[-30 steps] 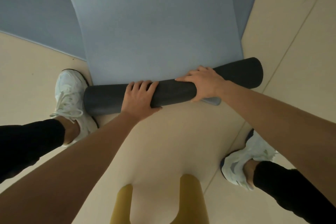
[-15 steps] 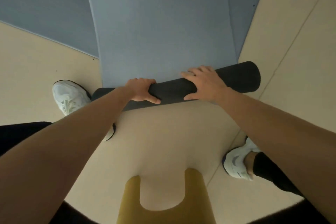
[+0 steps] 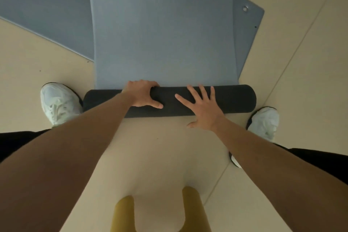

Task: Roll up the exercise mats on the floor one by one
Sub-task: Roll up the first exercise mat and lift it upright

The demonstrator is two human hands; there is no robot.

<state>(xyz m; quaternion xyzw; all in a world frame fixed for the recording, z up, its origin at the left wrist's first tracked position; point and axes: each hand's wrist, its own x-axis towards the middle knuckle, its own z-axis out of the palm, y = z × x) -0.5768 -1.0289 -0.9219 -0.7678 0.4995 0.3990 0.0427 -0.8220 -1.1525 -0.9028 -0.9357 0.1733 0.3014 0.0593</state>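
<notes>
Here, a blue mat [image 3: 163, 34] lies flat on the floor [image 3: 301, 81], stretching away from the person, and its near end is wound into a dark roll [image 3: 233, 98] that runs crosswise between the two feet. The roll's outer face is charcoal, while the flat part is light blue.

The left hand [image 3: 142, 93] grips the roll left of its middle. Its fingers [image 3: 143, 83] are curled over the far side and the thumb is hooked round the near side, so this hand is clenched round the roll. The right hand [image 3: 204, 107] rests on the roll just beside the left one. Its fingers [image 3: 200, 90] are straight and spread wide across the top, grasping nothing, with the heel of the palm at the roll's near edge.

A second mat [image 3: 47, 11], a duller blue, lies under the first at an angle. Its corner shows at the upper right and carries a metal eyelet [image 3: 245, 8]. The left shoe [image 3: 58, 103], white, stands just beside the roll's left end. The right shoe [image 3: 265, 120] stands near the right end.
</notes>
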